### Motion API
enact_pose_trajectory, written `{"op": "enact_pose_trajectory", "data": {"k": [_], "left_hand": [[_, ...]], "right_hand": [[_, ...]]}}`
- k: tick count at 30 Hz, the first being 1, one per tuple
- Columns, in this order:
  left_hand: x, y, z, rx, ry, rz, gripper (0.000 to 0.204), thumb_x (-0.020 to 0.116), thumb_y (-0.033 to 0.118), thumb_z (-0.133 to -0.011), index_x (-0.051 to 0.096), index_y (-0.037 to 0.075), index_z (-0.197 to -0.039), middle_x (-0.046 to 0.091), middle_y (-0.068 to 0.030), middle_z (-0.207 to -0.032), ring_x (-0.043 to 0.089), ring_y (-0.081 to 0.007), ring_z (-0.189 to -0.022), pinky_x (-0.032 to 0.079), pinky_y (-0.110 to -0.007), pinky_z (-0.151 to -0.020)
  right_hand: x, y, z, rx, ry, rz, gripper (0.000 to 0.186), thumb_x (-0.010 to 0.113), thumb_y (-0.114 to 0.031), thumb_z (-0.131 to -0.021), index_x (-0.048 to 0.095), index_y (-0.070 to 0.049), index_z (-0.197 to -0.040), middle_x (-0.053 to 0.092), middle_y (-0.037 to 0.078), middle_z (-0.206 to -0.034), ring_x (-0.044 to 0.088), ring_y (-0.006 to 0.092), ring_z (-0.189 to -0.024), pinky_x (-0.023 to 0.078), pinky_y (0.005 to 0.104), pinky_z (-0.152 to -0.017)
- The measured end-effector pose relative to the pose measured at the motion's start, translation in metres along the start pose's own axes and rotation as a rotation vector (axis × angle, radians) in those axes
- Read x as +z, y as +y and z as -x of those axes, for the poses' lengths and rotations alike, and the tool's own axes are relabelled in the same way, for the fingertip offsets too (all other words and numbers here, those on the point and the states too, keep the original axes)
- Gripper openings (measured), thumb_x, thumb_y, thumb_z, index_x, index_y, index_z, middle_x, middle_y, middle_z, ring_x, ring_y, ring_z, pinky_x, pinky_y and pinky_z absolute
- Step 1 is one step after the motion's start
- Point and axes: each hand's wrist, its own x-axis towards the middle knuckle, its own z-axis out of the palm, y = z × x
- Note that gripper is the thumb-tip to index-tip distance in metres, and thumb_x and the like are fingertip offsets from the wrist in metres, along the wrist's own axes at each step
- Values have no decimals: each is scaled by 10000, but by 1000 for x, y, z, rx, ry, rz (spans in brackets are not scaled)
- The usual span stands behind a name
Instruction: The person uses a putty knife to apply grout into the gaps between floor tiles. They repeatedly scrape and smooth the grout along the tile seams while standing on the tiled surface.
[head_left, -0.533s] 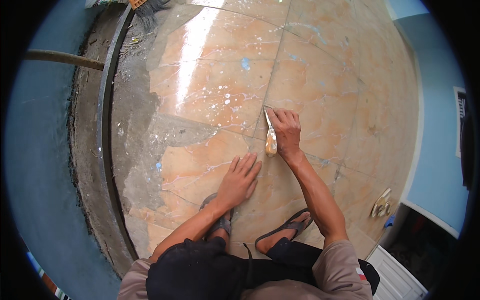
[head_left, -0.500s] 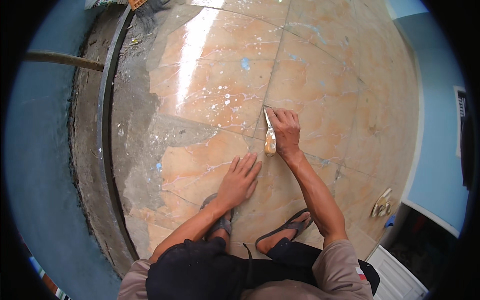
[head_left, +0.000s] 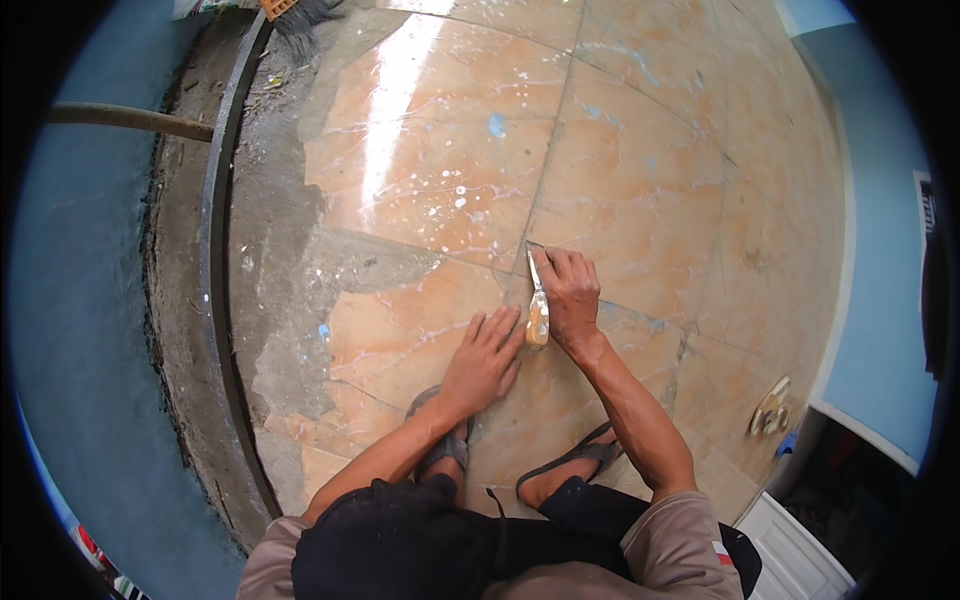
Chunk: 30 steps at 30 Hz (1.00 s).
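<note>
My right hand (head_left: 570, 296) is closed on a scraper (head_left: 537, 322) with a paint-spattered wooden handle and a metal blade. It grips the tool at the blade, so much of the metal is hidden. The handle points back towards me, and the blade's tip lies at the joint line between two orange-beige marbled floor tiles (head_left: 640, 190). To the left of the scraper, my left hand (head_left: 485, 362) rests flat on the tile, fingers stretched out and holding nothing.
My sandalled feet stand just behind the hands. Left of the tiles runs a rough concrete strip (head_left: 285, 330) with a long dark metal rail (head_left: 213, 235). A pale, stained object (head_left: 770, 407) lies at the right, by a blue wall (head_left: 885, 260). A broom head (head_left: 295, 25) is at the far left.
My right hand has drawn the scraper towards me along the tile joint. My left hand stays in nearly the same place, and the view has shifted slightly.
</note>
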Motion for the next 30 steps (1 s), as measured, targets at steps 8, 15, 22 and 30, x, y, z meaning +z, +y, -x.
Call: {"op": "enact_pose_trajectory", "data": {"k": [8, 15, 22, 30], "left_hand": [[1, 3, -1, 3, -1, -9, 581, 730, 207, -924, 592, 63, -1470, 467, -210, -1620, 400, -356, -1550, 259, -542, -1290], [-2, 8, -7, 0, -3, 4, 613, 722, 203, -930, 560, 67, -1505, 471, -204, -1616, 388, -354, -1557, 257, -540, -1292], [-3, 3, -1, -10, -24, -12, 631, 714, 206, -931, 539, 64, -1521, 441, -199, -1645, 382, -355, -1561, 257, -543, -1290], [-5, 1, -1, -11, -34, 8, 623, 710, 199, -933, 544, 67, -1518, 442, -196, -1647, 376, -356, -1565, 254, -544, -1290]], "right_hand": [[2, 10, -30, 41, 44, 45, 335, 634, -88, -864, 695, -54, -1191, 642, 89, -1025, 632, 306, -974, 494, 443, -892], [7, 37, -57, 108, 33, 73, 427, 674, -72, -844, 702, -87, -1270, 651, 89, -1044, 652, 312, -984, 532, 428, -850], [5, 15, -31, -2, 49, 26, 363, 655, -62, -838, 701, -62, -1198, 644, 94, -1021, 646, 306, -960, 528, 426, -826], [8, 30, -47, 33, -22, 36, 436, 646, -68, -852, 699, -86, -1284, 650, 90, -1045, 644, 314, -975, 528, 442, -843]]}}
